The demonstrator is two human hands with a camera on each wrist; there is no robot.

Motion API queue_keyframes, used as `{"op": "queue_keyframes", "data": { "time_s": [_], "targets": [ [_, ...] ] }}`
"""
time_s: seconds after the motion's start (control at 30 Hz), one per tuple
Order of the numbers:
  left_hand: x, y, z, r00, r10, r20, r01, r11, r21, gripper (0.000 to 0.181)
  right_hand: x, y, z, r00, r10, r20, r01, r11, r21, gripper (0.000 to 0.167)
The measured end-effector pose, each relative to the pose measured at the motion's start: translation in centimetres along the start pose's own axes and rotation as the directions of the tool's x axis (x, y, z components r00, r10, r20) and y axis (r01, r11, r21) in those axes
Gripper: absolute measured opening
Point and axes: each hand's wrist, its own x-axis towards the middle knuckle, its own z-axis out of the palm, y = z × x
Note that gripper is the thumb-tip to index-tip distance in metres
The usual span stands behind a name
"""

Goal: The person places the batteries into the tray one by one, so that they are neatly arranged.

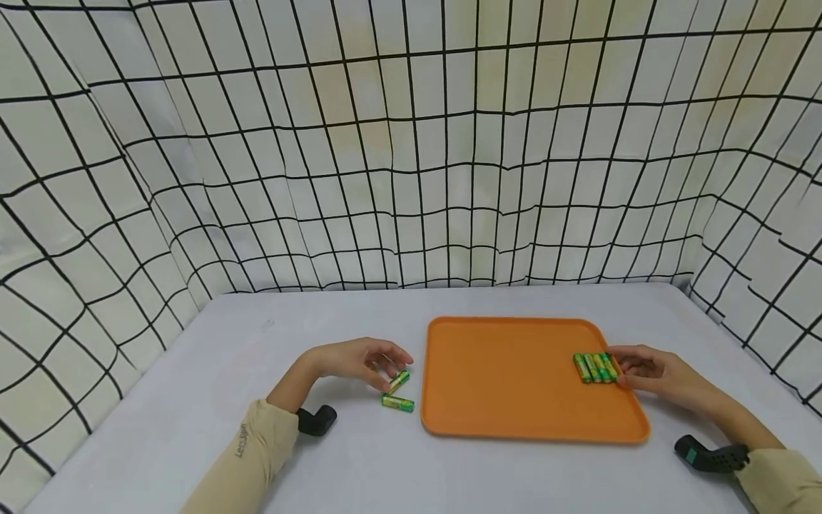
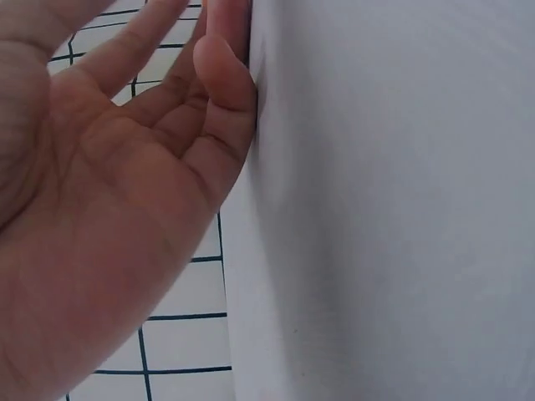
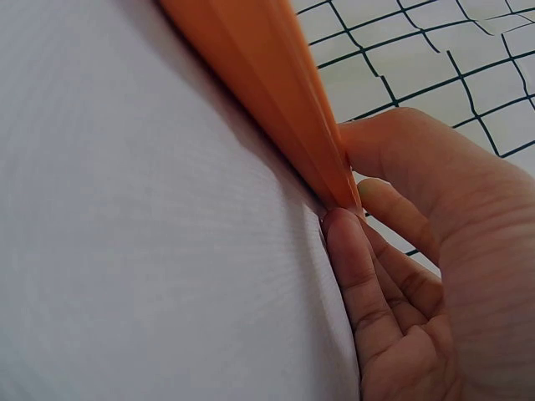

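Note:
Two green-and-yellow batteries lie on the white table in the head view: a slanted battery (image 1: 399, 381) and, just below it, a second battery (image 1: 398, 404). My left hand (image 1: 359, 361) hovers over the slanted one, fingers loosely bent, thumb tip by its lower end; whether they touch is hard to tell. Several like batteries (image 1: 591, 368) stand side by side in a row at the right side of the orange tray (image 1: 501, 378). My right hand (image 1: 661, 375) reaches over the tray's right rim, thumb and index finger at the two ends of the rightmost battery (image 1: 613, 366).
A white sheet with a black grid (image 1: 449, 164) rises behind and beside the white table (image 1: 359, 471). A dark device (image 1: 316, 421) sits at the left wrist, another dark device (image 1: 709, 455) at the right. The tray's raised rim shows in the right wrist view.

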Motion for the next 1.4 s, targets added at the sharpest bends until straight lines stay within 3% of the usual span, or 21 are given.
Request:
{"op": "queue_keyframes", "data": {
  "time_s": [0.37,0.6,0.83,1.1,1.4],
  "targets": [
    [-0.49,0.10,-0.34,0.997,-0.012,0.075,0.008,0.999,0.046,0.053,0.17,-0.58,-0.11,1.000,0.022,-0.008,-0.022,1.000,-0.001,0.048],
    [-0.16,0.17,-0.51,0.998,-0.010,0.067,0.005,0.997,0.073,0.052,0.13,-0.61,-0.36,0.999,0.041,-0.008,-0.041,0.999,-0.022,0.049],
    [0.08,0.51,-0.38,0.997,-0.039,0.060,0.034,0.995,0.090,0.055,-0.20,-0.68,-0.38,0.997,0.073,0.008,-0.074,0.997,0.023,0.050],
    [0.05,0.66,0.00,0.997,-0.065,0.037,0.061,0.994,0.091,0.058,-0.20,-0.36,-0.34,1.000,0.022,0.001,-0.022,1.000,0.014,0.048],
    [0.07,0.02,0.35,0.996,-0.090,-0.016,0.091,0.995,0.046,0.054,-0.04,-0.25,-0.19,1.000,0.014,0.007,-0.014,1.000,-0.008,0.047]
  ]
}}
